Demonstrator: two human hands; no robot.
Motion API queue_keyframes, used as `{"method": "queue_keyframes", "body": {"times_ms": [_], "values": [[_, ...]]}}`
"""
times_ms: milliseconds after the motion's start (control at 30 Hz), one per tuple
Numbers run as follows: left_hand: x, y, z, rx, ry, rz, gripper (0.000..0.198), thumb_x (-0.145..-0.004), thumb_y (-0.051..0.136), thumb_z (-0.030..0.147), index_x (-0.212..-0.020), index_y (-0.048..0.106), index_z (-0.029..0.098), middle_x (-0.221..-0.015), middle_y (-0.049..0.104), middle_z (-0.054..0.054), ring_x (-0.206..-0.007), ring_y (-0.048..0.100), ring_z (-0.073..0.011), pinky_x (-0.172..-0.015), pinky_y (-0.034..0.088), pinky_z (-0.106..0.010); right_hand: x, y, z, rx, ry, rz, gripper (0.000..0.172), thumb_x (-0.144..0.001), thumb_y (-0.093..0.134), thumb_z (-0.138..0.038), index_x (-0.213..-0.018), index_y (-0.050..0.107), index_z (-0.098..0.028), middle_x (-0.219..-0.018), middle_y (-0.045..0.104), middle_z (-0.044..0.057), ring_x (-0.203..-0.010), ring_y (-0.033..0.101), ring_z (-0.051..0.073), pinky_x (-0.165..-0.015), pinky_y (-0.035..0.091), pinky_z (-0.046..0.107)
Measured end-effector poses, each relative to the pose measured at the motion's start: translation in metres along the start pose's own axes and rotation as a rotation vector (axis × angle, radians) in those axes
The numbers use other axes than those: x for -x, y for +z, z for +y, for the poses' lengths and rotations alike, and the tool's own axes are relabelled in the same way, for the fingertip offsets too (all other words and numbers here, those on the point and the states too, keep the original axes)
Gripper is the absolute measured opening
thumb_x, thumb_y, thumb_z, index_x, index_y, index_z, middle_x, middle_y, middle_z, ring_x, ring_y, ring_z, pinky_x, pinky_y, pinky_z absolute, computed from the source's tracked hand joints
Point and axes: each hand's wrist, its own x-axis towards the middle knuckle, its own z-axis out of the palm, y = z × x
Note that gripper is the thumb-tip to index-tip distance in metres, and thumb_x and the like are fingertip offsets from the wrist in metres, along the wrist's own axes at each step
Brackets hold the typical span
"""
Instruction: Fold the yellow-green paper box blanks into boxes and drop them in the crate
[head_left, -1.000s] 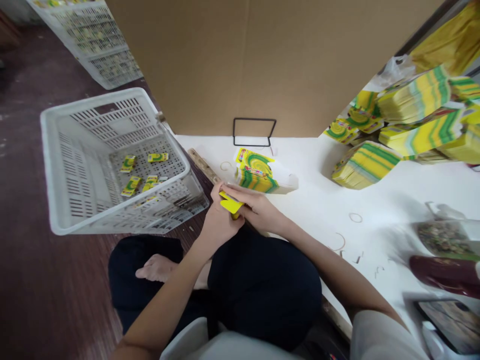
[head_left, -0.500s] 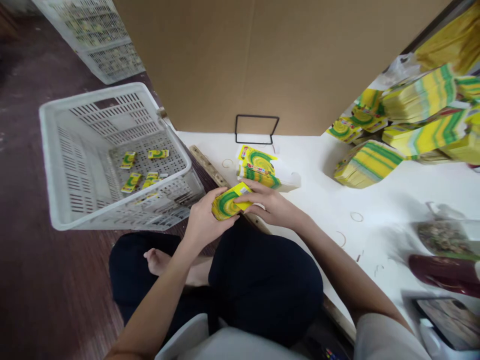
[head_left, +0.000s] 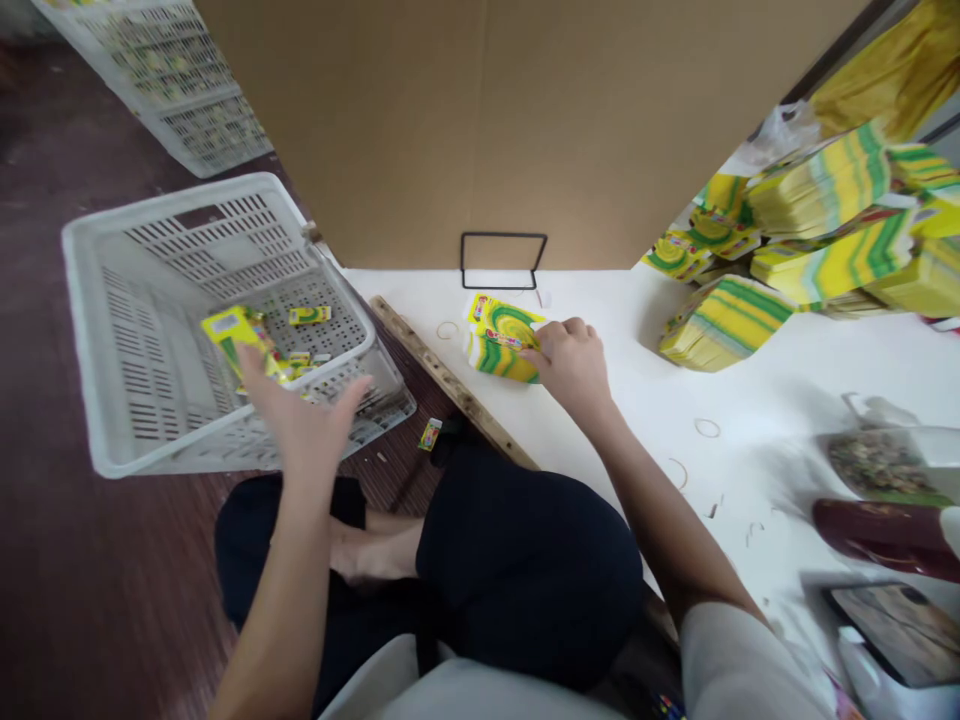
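My left hand (head_left: pixel 304 425) reaches over the near rim of a white plastic basket (head_left: pixel 97 330), fingers spread and open. A folded yellow-green small box (head_left: pixel 236 338) hangs blurred just off its fingertips, above several similar boxes on the basket floor. My right hand (head_left: pixel 571 358) rests on the white table, fingers curled on the right edge of a small stack of flat yellow-green cartons (head_left: pixel 499 340), pinching at the top one.
A tall cardboard sheet (head_left: pixel 525 120) and a black wire stand (head_left: pixel 502 262) stand behind the stack. Bigger carton bundles (head_left: pixel 724 320) pile up at the right. Rubber bands (head_left: pixel 706 428), a phone (head_left: pixel 896 630), one small box on the floor (head_left: pixel 430 433) and a second basket (head_left: pixel 172 90) are around.
Both hands were together folding a box over my lap. The left hand has since swung left to the basket and let the box go; the right hand moved up to the flat stack.
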Motion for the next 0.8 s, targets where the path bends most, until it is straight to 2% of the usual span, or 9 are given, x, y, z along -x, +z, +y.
{"method": "queue_keyframes", "body": {"times_ms": [33, 100, 167, 233, 333, 500, 633, 700, 800], "values": [[0.007, 0.003, -0.002, -0.004, -0.022, -0.031, 0.114, -0.065, 0.093, 0.041, -0.155, 0.026, 0.018, -0.164, 0.027, -0.022, -0.154, 0.024, -0.0411, -0.127, 0.018, -0.064, -0.002, 0.003, 0.000, 0.061, 0.024, -0.032, 0.033, -0.095, 0.060, -0.040, -0.103, 0.070, -0.010, -0.104, 0.066, 0.021, -0.101, 0.060, 0.036, -0.092, 0.049, 0.053], [0.028, 0.015, -0.002, 0.036, -0.074, -0.119, 0.102, -0.070, 0.089, 0.042, -0.152, 0.034, 0.018, -0.159, 0.038, -0.023, -0.147, 0.040, -0.0403, -0.119, 0.036, -0.063, -0.003, 0.008, -0.002, 0.101, 0.053, -0.074, 0.028, -0.094, 0.060, -0.034, -0.104, 0.069, -0.009, -0.105, 0.066, 0.022, -0.102, 0.059, 0.035, -0.091, 0.049, 0.050], [0.050, 0.029, 0.004, 0.147, -0.116, -0.192, 0.085, -0.077, 0.083, 0.043, -0.148, 0.041, 0.020, -0.151, 0.049, -0.021, -0.135, 0.054, -0.0356, -0.106, 0.051, -0.055, -0.002, 0.010, -0.005, 0.099, 0.068, -0.084, 0.026, -0.093, 0.062, -0.030, -0.107, 0.068, -0.008, -0.108, 0.066, 0.021, -0.103, 0.058, 0.035, -0.092, 0.048, 0.048], [0.065, 0.039, 0.011, 0.257, -0.145, -0.223, 0.072, -0.083, 0.078, 0.042, -0.143, 0.046, 0.022, -0.144, 0.056, -0.018, -0.125, 0.062, -0.0296, -0.098, 0.057, -0.047, 0.000, 0.010, -0.008, 0.106, 0.084, -0.075, 0.027, -0.093, 0.063, -0.030, -0.109, 0.066, -0.009, -0.110, 0.065, 0.021, -0.104, 0.057, 0.035, -0.092, 0.047, 0.048], [0.072, 0.045, 0.021, 0.371, -0.154, -0.296, 0.061, -0.086, 0.075, 0.038, -0.139, 0.050, 0.023, -0.138, 0.060, -0.015, -0.117, 0.066, -0.0235, -0.094, 0.059, -0.040, -0.001, 0.009, -0.008, 0.123, 0.101, -0.054, 0.027, -0.091, 0.064, -0.032, -0.108, 0.065, -0.011, -0.112, 0.063, 0.022, -0.103, 0.057, 0.036, -0.089, 0.047, 0.048], [0.070, 0.046, 0.030, 0.465, -0.215, -0.346, 0.053, -0.087, 0.075, 0.037, -0.134, 0.055, 0.022, -0.129, 0.065, -0.013, -0.106, 0.068, -0.0194, -0.090, 0.059, -0.036, -0.006, 0.008, -0.009, 0.044, 0.129, -0.089, 0.021, -0.085, 0.068, -0.025, -0.100, 0.058, -0.014, -0.109, 0.066, 0.020, -0.102, 0.060, 0.034, -0.089, 0.047, 0.046], [0.072, 0.049, 0.034, 0.611, -0.325, -0.406, 0.047, -0.084, 0.078, 0.040, -0.124, 0.061, 0.021, -0.115, 0.070, -0.010, -0.098, 0.071, -0.0180, -0.093, 0.058, -0.037, -0.005, -0.004, -0.014, -0.152, 0.210, -0.098, 0.027, -0.079, 0.070, -0.024, -0.093, 0.048, -0.021, -0.089, 0.067, 0.007, -0.078, 0.061, 0.024, -0.074, 0.046, 0.037], [0.071, 0.054, 0.041, 0.779, -0.395, -0.446, 0.051, -0.080, 0.082, 0.043, -0.123, 0.063, 0.022, -0.112, 0.072, -0.009, -0.099, 0.071, -0.0188, -0.095, 0.058, -0.037, 0.001, -0.014, -0.021, -0.281, 0.157, -0.080, 0.025, -0.080, 0.068, -0.025, -0.090, 0.045, -0.022, -0.083, 0.064, 0.002, -0.069, 0.058, 0.019, -0.069, 0.044, 0.032], [0.063, 0.065, 0.063, 1.123, -0.471, -0.399, 0.062, -0.067, 0.089, 0.055, -0.117, 0.068, 0.024, -0.116, 0.072, -0.009, -0.109, 0.070, -0.0230, -0.099, 0.056, -0.038, 0.015, -0.026, -0.041, -0.486, -0.105, -0.182, 0.019, -0.082, 0.064, -0.025, -0.091, 0.047, -0.022, -0.083, 0.063, 0.000, -0.066, 0.057, 0.014, -0.067, 0.044, 0.028]]}}
